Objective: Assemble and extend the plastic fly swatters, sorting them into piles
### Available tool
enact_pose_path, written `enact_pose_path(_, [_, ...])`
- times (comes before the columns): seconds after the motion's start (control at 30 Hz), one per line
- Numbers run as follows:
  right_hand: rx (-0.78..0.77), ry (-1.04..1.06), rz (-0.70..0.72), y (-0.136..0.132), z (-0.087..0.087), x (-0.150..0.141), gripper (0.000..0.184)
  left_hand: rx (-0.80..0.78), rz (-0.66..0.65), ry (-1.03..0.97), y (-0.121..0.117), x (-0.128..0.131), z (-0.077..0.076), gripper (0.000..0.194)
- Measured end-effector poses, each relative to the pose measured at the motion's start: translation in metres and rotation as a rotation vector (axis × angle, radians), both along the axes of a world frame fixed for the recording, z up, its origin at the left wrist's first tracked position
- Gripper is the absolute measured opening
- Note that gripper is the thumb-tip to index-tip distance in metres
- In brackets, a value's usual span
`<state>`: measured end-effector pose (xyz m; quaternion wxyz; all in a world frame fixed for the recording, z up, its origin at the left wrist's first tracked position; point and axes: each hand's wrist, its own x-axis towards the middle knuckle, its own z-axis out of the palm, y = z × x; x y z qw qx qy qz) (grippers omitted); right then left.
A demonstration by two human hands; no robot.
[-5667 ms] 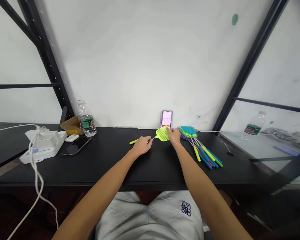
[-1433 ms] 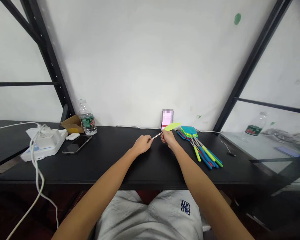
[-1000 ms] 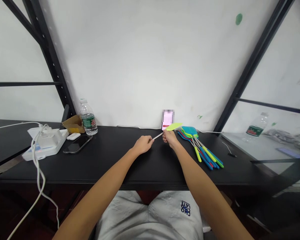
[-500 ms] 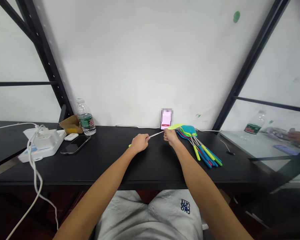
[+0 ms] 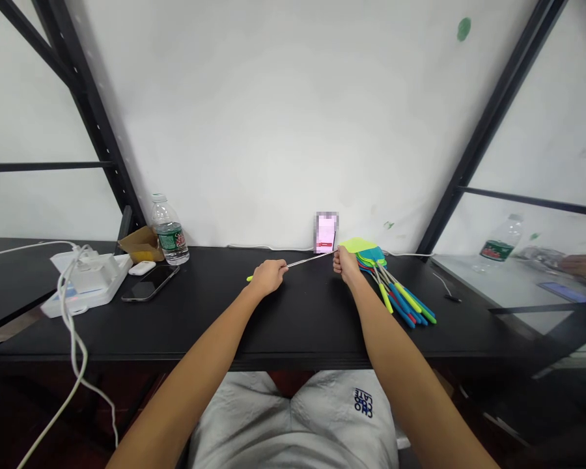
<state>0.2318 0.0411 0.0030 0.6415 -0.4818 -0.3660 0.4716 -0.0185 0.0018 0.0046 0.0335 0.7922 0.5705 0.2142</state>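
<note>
while the left hand is closed around the yellow handle of a lime fly swatter, the right hand is pinching its thin metal shaft just below the mesh head, which is overlapping a stack of blue, green and red fly swatters on the black bench. an upright phone is standing just behind the shaft, and a water bottle is standing far left.
</note>
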Motion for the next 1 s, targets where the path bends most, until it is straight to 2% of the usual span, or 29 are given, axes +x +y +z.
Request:
enact_pose_path(0.17, [0.002, 0.092, -0.242, 0.000, 0.004, 0.003, 0.025, -0.002, -0.008, -0.042, 0.000, 0.002, 0.000, 0.024])
enact_pose_path(0.3, [-0.009, 0.146, -0.297, 0.001, 0.004, 0.004, 0.018, 0.001, -0.012, -0.037, -0.002, 0.002, 0.000, 0.024])
enact_pose_path(0.77, [0.030, 0.254, -0.271, 0.001, 0.000, -0.005, 0.021, 0.086, 0.015, 0.057, -0.005, 0.002, -0.001, 0.029])
enact_pose_path(0.87, [0.068, 0.250, -0.214, -0.003, -0.001, -0.020, 0.020, 0.090, 0.013, 0.047, -0.009, 0.008, 0.001, 0.028])
enact_pose_path(1.0, [0.142, 0.231, -0.079, -0.014, 0.001, -0.053, 0.016, 0.103, 0.031, -0.010, -0.017, 0.021, 0.003, 0.029])
